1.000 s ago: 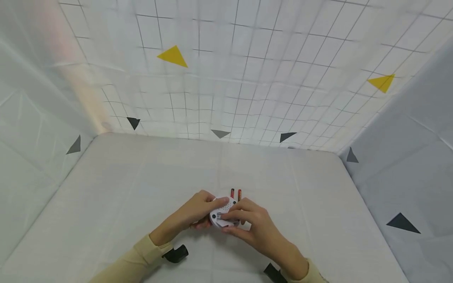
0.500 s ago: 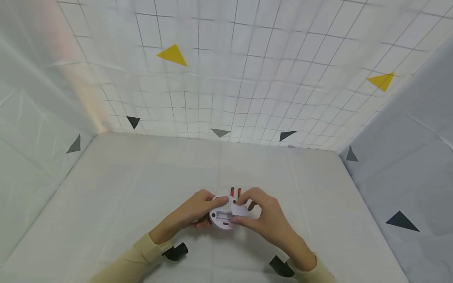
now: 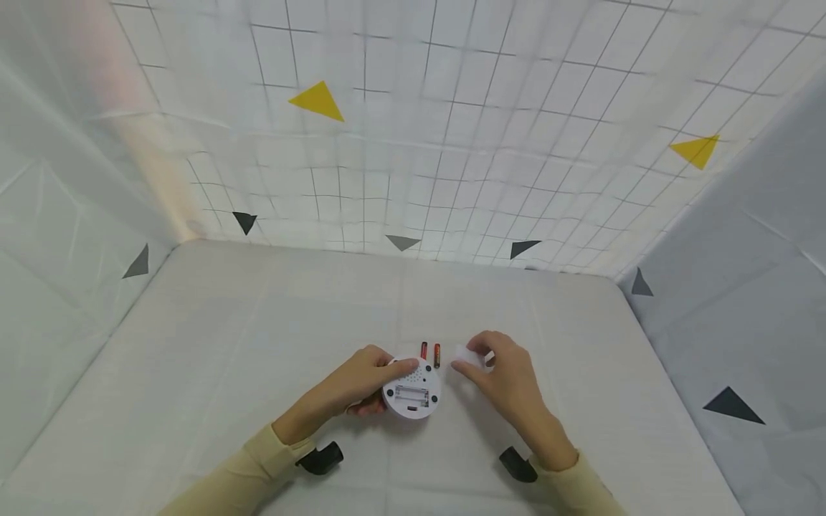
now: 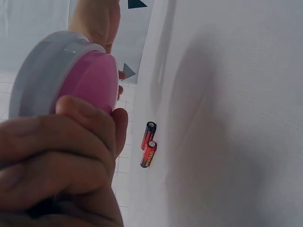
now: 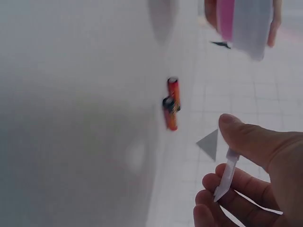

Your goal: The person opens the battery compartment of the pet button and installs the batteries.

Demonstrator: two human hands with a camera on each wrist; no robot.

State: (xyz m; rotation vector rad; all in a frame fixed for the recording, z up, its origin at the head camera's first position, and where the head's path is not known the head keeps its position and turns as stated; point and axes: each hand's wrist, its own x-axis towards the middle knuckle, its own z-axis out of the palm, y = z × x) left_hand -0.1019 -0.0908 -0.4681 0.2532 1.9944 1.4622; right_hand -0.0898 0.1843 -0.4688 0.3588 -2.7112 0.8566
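Note:
My left hand (image 3: 373,376) grips a round white device (image 3: 401,408), thumb across its perforated back. The uncovered battery compartment (image 3: 411,395) faces up, with bare slots inside. In the left wrist view the device's other side is pink (image 4: 92,82), with curled fingers against it. Off to the right, my right hand (image 3: 510,369) pinches a small white battery cover (image 5: 227,177) between thumb and fingers, over the table and apart from the device. Two red-and-black batteries (image 3: 437,356) lie side by side on the table between the cover and the device, just beyond it.
White cloth covers the table (image 3: 310,301). At the back stands a white grid-lined wall (image 3: 400,179) with yellow and dark triangles, and plain sheets close both sides. Black wrist-worn pieces (image 3: 321,459) show below each forearm.
The right hand has lifted the battery cover off the device's back and carried it right and away from the person, baring the compartment. The left hand and device stay nearly still.

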